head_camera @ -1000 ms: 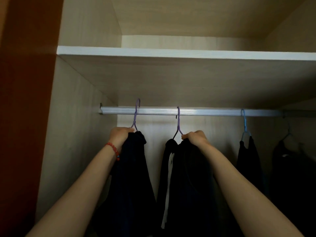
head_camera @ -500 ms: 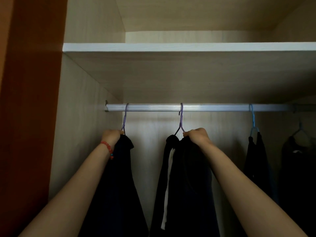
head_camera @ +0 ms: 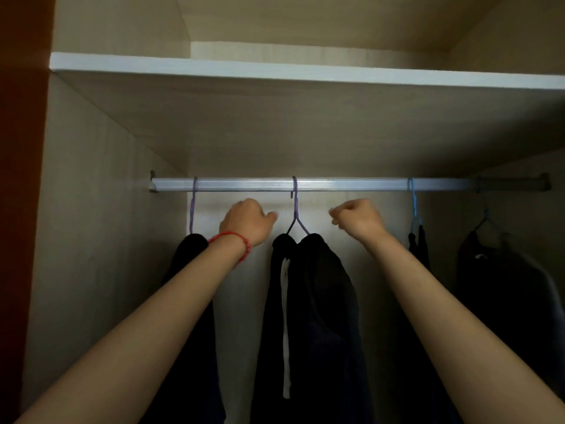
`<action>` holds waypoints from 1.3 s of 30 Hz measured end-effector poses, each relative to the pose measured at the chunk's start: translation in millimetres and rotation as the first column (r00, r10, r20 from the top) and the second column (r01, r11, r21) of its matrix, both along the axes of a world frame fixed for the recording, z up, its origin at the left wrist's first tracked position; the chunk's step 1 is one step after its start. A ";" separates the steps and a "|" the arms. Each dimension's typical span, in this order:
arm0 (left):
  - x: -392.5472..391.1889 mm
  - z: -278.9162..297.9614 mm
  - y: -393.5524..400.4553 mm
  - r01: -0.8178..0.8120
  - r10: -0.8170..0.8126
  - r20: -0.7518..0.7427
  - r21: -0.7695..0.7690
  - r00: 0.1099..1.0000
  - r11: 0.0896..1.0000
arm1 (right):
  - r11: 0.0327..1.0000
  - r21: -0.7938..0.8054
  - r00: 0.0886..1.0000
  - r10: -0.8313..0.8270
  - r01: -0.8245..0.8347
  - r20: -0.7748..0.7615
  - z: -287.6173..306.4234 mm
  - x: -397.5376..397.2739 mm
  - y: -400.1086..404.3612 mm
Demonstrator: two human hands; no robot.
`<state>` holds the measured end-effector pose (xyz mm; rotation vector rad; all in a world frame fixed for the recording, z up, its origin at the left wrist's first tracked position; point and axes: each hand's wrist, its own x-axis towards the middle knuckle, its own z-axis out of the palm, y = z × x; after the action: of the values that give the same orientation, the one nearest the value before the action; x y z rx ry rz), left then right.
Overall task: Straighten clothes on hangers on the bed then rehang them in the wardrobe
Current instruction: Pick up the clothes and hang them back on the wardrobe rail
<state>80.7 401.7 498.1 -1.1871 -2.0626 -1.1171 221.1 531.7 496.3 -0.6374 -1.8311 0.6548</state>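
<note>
Four hangers hook over the rail (head_camera: 336,184) inside the wardrobe (head_camera: 91,240), and every place here is told from that rail. Nearest its left end hangs a purple hanger (head_camera: 192,209) with a dark garment (head_camera: 189,270) under it, partly covered by the left forearm. Near the rail's middle a second purple hanger (head_camera: 296,209) carries a dark garment with a white strip (head_camera: 308,316) running down its front. Toward the right end hangs a blue hanger (head_camera: 413,206) with a narrow dark piece (head_camera: 419,249), and past it, close to the right bracket, a dark hanger (head_camera: 484,218) holds a bulky dark jacket (head_camera: 504,286).

The left hand (head_camera: 247,223), with a red bracelet (head_camera: 235,240) at its wrist, is raised just below the rail between the two purple hangers. Its grip is loosely curled and holds nothing; the fingertips are just beside the middle hanger's neck, apart from it. The right hand (head_camera: 357,220) is raised below the rail between the middle hanger and the blue one. Its grip is curled into a fist on nothing, clear of both hangers.

Above the rail runs a white-edged shelf (head_camera: 305,73), close over the hooks. A reddish-brown panel (head_camera: 21,209) stands beyond the rail's left end.
</note>
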 end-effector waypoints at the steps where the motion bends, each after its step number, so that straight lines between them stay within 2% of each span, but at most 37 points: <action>1: 8.0 0.0 11.2 0.043 -0.043 0.036 -0.011 0.998 0.999 | 0.996 0.053 0.997 -0.074 0.075 -0.010 3.7 11.5 1.3; 4: 27.9 -0.7 42.2 0.121 -0.119 0.139 -0.009 0.983 0.993 | 0.921 0.168 0.933 -0.360 0.351 0.022 7.9 47.1 12.6; 6: 38.4 -3.0 56.3 0.131 -0.120 0.180 -0.049 0.976 0.990 | 0.863 0.175 0.857 -0.498 0.474 0.131 4.3 67.0 24.7; 9: 46.6 -7.6 68.2 0.114 -0.089 0.201 -0.117 0.976 0.987 | 0.833 0.122 0.761 -0.544 0.539 0.354 -8.7 85.5 39.5; 11: 45.2 -9.8 72.7 0.112 -0.085 0.227 -0.109 0.970 0.988 | 0.830 0.101 0.726 -0.532 0.548 0.436 -17.6 90.5 46.0; 15: 36.2 -11.4 75.6 0.144 -0.139 0.343 0.010 0.929 0.989 | 0.857 0.047 0.745 -0.471 0.512 0.472 -26.8 89.5 52.7; 18: 31.8 -14.0 75.5 0.176 -0.188 0.397 0.068 0.898 0.982 | 0.878 0.080 0.763 -0.452 0.472 0.462 -31.5 84.1 51.5; 25: 29.0 -18.2 73.8 0.153 -0.187 0.424 0.113 0.886 0.982 | 0.934 0.117 0.850 -0.357 0.338 0.387 -36.3 59.4 43.5; 31: 25.3 -18.5 75.6 0.166 -0.207 0.440 0.130 0.874 0.977 | 0.933 0.132 0.868 -0.359 0.333 0.344 -44.8 51.6 36.8; 39: 23.5 -21.1 78.0 0.171 -0.225 0.449 0.159 0.865 0.972 | 0.942 0.038 0.905 -0.330 0.332 0.269 -47.4 61.3 36.7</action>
<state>104.2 479.7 477.0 -1.1798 -2.2105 -1.7395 282.4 568.4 448.9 -1.0607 -1.9062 0.3587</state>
